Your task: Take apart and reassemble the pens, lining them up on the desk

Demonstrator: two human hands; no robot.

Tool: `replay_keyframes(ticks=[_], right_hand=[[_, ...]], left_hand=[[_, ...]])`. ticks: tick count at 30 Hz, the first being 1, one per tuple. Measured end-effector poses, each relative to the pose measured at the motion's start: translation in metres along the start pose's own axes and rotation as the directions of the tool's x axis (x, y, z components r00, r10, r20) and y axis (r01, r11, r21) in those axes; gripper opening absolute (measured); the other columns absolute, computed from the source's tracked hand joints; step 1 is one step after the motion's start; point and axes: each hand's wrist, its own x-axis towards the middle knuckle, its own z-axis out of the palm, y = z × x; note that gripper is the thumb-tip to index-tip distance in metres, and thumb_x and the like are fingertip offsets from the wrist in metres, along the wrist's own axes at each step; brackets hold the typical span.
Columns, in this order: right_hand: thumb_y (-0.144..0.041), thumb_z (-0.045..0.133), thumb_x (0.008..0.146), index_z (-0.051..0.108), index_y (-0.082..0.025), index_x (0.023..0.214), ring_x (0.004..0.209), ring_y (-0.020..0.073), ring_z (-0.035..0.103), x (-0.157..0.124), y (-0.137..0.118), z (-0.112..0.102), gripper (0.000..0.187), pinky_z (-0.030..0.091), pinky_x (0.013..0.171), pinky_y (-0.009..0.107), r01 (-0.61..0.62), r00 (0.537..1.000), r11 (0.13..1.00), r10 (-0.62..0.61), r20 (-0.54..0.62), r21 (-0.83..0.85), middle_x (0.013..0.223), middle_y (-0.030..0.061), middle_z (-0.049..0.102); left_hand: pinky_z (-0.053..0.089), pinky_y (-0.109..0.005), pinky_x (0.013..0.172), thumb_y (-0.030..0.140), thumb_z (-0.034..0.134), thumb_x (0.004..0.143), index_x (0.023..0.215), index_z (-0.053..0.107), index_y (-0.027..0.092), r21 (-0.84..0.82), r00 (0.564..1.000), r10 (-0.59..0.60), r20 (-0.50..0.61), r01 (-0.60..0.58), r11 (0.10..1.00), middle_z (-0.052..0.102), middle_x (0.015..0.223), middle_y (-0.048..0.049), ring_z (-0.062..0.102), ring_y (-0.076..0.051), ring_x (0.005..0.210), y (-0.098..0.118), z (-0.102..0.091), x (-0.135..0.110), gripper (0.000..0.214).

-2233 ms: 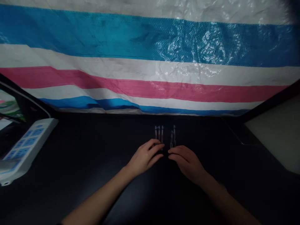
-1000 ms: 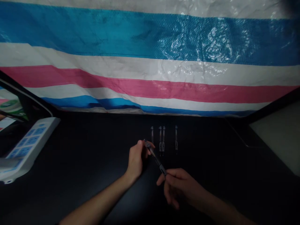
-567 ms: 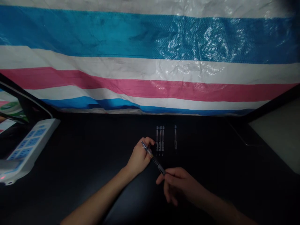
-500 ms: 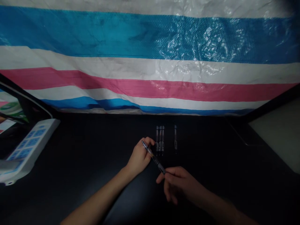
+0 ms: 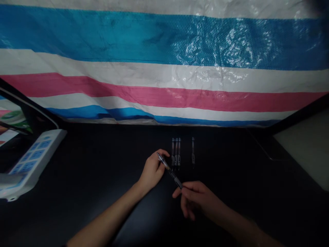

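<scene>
A clear pen (image 5: 169, 169) slants between both of my hands above a dark table (image 5: 102, 171). My left hand (image 5: 152, 169) is closed round its upper end. My right hand (image 5: 196, 199) pinches its lower, dark end between thumb and forefinger, the other fingers loosely curled. Just beyond lie two pens (image 5: 176, 152) side by side, pointing away from me. A third pen (image 5: 192, 151) lies alone a little to their right.
A striped blue, white and pink plastic sheet (image 5: 164, 68) hangs along the table's far edge. A white power strip with blue sockets (image 5: 28, 161) sits at the left. A pale surface (image 5: 305, 147) shows at the right past the table's edge.
Both hands lay flat over the row of pens earlier; since then they have lifted one pen and hold it between them. In the last half second it has barely shifted.
</scene>
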Motion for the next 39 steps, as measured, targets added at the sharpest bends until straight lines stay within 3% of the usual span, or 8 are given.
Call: replay_keyframes(ticks=[3,8,13,17,22,33,36,39], right_hand=[[-0.047,0.056,0.088,0.065,-0.008,0.095,0.039,0.008,0.049,0.0,-0.003,0.001,0.04,0.036,0.042,0.02,-0.001,1.0,1.0,0.001,-0.014,0.011,0.056,0.0023,0.064],[-0.049,0.06,0.085,0.066,-0.008,0.089,0.037,0.0078,0.05,-0.002,-0.007,0.003,0.041,0.035,0.04,0.019,0.001,0.999,1.0,-0.001,-0.035,-0.008,0.055,0.0029,0.064],[-0.051,0.06,0.084,0.066,-0.008,0.085,0.034,0.0086,0.051,-0.001,-0.003,0.002,0.043,0.037,0.037,0.019,0.011,0.999,1.0,-0.012,-0.039,-0.015,0.054,0.004,0.066],[-0.051,0.057,0.085,0.065,-0.01,0.081,0.033,0.0094,0.053,-0.003,-0.003,0.005,0.042,0.035,0.036,0.018,0.048,0.99,0.984,-0.07,-0.126,-0.172,0.053,0.0031,0.065],[-0.045,0.052,0.088,0.064,-0.014,0.074,0.035,0.0099,0.055,-0.007,-0.006,0.014,0.036,0.035,0.037,0.017,0.032,0.958,0.902,-0.15,-0.244,-0.431,0.05,0.0005,0.061],[-0.034,0.056,0.09,0.055,-0.018,0.054,0.037,0.0106,0.055,-0.006,0.006,0.012,0.038,0.037,0.041,0.02,0.138,0.884,0.72,-0.399,-0.243,-0.681,0.043,-0.002,0.054],[-0.035,0.061,0.086,0.058,-0.018,0.062,0.039,0.0114,0.058,-0.005,0.003,0.013,0.03,0.04,0.042,0.02,0.11,0.906,0.813,-0.318,-0.278,-0.572,0.05,-0.0014,0.06],[-0.05,0.06,0.084,0.061,-0.014,0.084,0.046,0.0156,0.064,-0.004,-0.001,0.014,0.036,0.048,0.046,0.024,0.042,0.975,0.967,-0.094,-0.201,-0.251,0.063,0.0034,0.067]], left_hand=[[0.041,-0.028,0.069,0.016,0.044,0.076,0.084,0.067,0.016,-0.266,0.992,-0.12,-0.041,0.104,0.958,0.064,0.079,-0.0042,0.055,-0.018,0.074,0.006,0.0,0.0,0.024],[0.03,-0.024,0.051,0.036,0.05,0.083,0.081,0.066,0.014,-0.668,0.964,-0.265,-0.036,0.174,0.724,0.055,0.062,-0.0012,0.04,-0.012,0.051,0.018,0.009,-0.012,0.028],[0.025,-0.022,0.049,0.046,0.055,0.089,0.074,0.062,0.015,-0.695,0.935,-0.343,-0.09,0.188,0.694,0.042,0.052,0.0039,0.033,-0.009,0.048,0.022,0.019,-0.021,0.035],[0.019,-0.021,0.045,0.052,0.062,0.083,0.072,0.062,0.015,-0.707,0.903,-0.42,-0.087,0.241,0.665,0.039,0.051,0.0048,0.029,-0.007,0.047,0.022,0.019,-0.023,0.039],[0.018,-0.019,0.044,0.053,0.064,0.081,0.07,0.061,0.015,-0.738,0.884,-0.459,-0.086,0.253,0.626,0.039,0.052,0.0051,0.029,-0.007,0.047,0.024,0.019,-0.024,0.039],[0.019,-0.02,0.044,0.051,0.063,0.082,0.065,0.059,0.015,-0.694,0.86,-0.487,-0.151,0.259,0.672,0.037,0.05,0.0058,0.027,-0.007,0.046,0.022,0.024,-0.029,0.04],[0.023,-0.019,0.045,0.051,0.062,0.083,0.067,0.06,0.015,-0.705,0.86,-0.479,-0.176,0.23,0.671,0.039,0.051,0.0056,0.03,-0.007,0.047,0.023,0.024,-0.03,0.039],[0.025,-0.019,0.046,0.051,0.06,0.084,0.068,0.059,0.016,-0.724,0.857,-0.472,-0.206,0.191,0.663,0.04,0.052,0.0051,0.032,-0.008,0.049,0.023,0.025,-0.03,0.039]])
